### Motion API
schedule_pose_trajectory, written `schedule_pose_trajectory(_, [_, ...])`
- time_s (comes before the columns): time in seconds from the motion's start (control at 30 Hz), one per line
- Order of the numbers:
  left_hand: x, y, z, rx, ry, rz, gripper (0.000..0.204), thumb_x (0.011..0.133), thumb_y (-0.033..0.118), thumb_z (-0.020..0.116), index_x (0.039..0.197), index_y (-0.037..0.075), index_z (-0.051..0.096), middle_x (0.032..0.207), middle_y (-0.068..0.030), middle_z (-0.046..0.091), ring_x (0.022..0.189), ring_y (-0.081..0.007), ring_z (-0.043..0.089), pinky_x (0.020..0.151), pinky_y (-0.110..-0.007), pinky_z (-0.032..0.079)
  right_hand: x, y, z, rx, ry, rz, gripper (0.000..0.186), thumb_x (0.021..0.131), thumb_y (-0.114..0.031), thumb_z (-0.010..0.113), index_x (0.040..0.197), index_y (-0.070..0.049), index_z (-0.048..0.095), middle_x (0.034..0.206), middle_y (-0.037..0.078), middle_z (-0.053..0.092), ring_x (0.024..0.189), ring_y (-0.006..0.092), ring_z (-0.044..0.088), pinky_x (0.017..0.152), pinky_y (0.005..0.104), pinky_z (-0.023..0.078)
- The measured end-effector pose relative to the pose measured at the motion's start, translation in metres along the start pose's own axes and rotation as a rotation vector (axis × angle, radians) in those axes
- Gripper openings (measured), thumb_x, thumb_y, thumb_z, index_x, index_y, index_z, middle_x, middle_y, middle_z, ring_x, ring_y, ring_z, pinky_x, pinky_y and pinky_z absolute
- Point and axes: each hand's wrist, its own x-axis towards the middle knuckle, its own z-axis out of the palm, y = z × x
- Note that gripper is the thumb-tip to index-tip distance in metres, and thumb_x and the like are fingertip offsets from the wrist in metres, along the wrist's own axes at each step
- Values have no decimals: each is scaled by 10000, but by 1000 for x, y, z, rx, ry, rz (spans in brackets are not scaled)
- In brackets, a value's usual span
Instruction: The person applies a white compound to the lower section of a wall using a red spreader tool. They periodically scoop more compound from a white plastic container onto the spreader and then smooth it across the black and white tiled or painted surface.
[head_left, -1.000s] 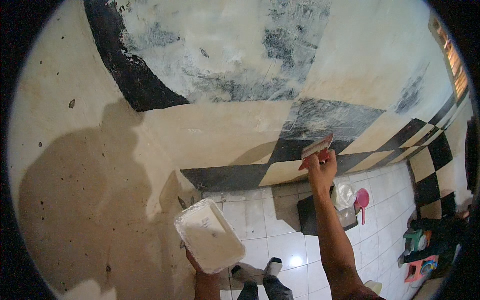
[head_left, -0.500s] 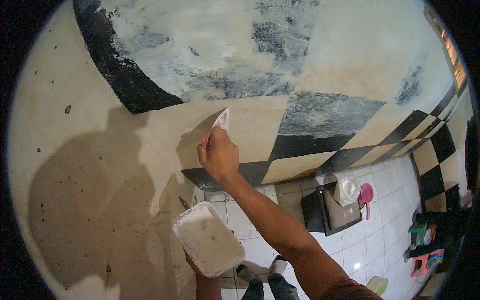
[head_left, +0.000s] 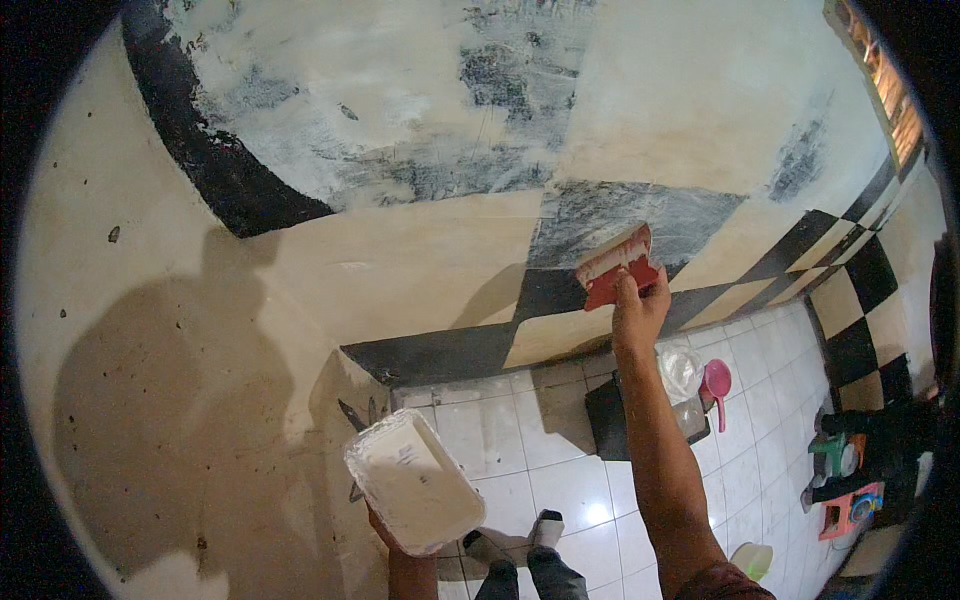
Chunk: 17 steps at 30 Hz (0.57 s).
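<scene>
My right hand grips a red putty scraper with whitish residue along its wide blade. It is held in front of a grey-smeared dark square on the wall; whether the blade touches the wall I cannot tell. Low on the left, my left hand holds a white rectangular tub from beneath, its fingers mostly hidden. White paste with a few dark marks lies inside, and more is caked on the rim.
A black box stands by the wall, with a clear plastic bag and a pink dipper beside it. Farther right are a red stool and a green stool. A pale green basin sits on the white tiles.
My right hand has swung right along the wall with the scraper, from a cream patch to the grey-smeared square. The scraper's broad face now shows. The tub stays nearly in place.
</scene>
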Motion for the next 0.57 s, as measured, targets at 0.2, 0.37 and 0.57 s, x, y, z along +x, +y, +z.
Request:
schedule_pose_trajectory(0.2, [-4,-4,-3,76,25,-19,927,806,694,554,1509,174,247,1482,-221,337,1255,-488,435,970,-736,345,14,28,88,-1104,-13,-415,204,854,-228,654,888,-46,568,860,173,644,746,343,654,664,445,530])
schedule_pose_trajectory(0.37, [-3,-12,3,91,21,-41,963,781,742,521,1514,183,242,1499,-221,331,1298,-496,398,989,-744,318,-40,58,171,-983,-338,-652,283,836,-245,668,999,-48,547,975,153,595,833,358,633,661,461,542])
schedule_pose_trajectory(0.57, [6,-2,-2,20,-42,-20,924,814,712,505,1525,194,222,1512,-222,309,1320,-478,380,999,-748,298,-76,25,146,-592,-580,-274,305,835,-252,686,1024,-55,549,1028,165,599,896,299,657,718,404,558])
